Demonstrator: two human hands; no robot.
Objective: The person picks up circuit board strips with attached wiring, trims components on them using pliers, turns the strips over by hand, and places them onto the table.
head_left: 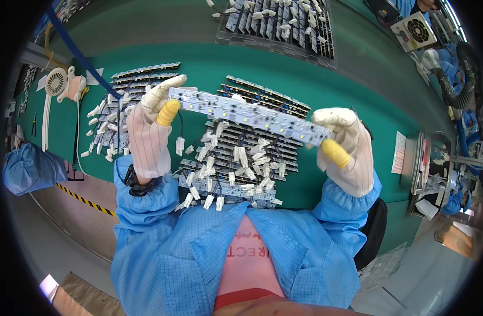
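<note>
A long white LED circuit board [252, 117] is held up between my two gloved hands, tilted so its right end sits lower. My left hand [160, 108], in a striped white glove with a yellow thumb cover, pinches the left end. The right end is gripped by my right hand [344, 145], gloved the same way. From the board's left end a short wire hangs with a white connector [180, 145]. Below and behind it lie stacked circuit boards [252, 154] with many white connectors. Another group of boards [110, 113] fans out at the left.
A clear tray [276, 46] full of boards stands at the far side of the green table [199, 55]. A white fan [62, 82] sits at the left, a blue cord [75, 45] crosses the upper left, and a bin [428, 168] stands at the right. Another person's sleeve [33, 167] shows far left.
</note>
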